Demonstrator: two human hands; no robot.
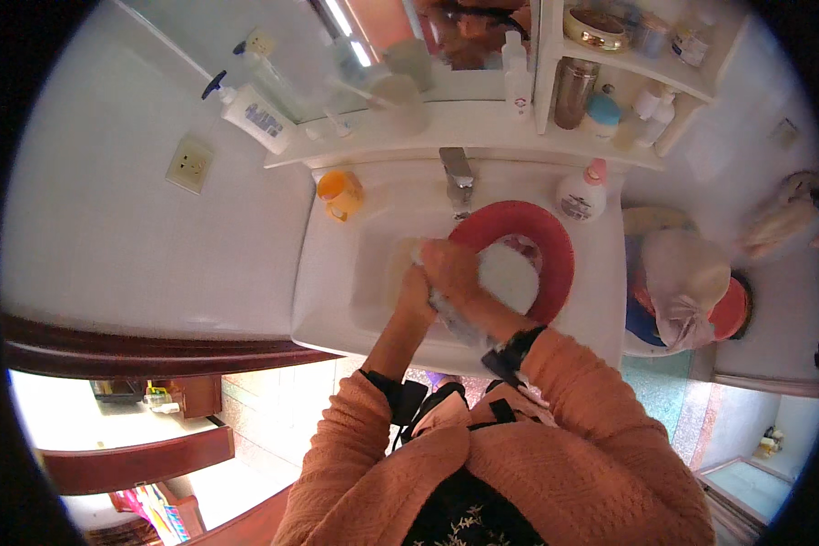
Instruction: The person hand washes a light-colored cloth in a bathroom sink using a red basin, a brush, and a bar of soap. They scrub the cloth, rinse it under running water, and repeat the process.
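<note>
Above the left part of a white sink (321,293), both my hands are closed on a pale, wet-looking cloth (458,322). My left hand (416,290) grips it just below and left of my right hand (450,266). Part of the cloth hangs down toward my right wrist; the rest is hidden in my fingers. A red plastic basin (556,263) stands in the sink beside my right hand, tilted or resting unevenly, I cannot tell which. Whitish liquid or suds (512,276) fill much of it. The metal faucet (457,177) is just behind the basin.
An orange cup (340,194) stands at the sink's back left corner. At the back right is a pink-topped pump bottle (582,194). A white pump bottle (259,119) leans on the ledge. Bundled fabric (682,273) lies to the right, above a red container (730,310).
</note>
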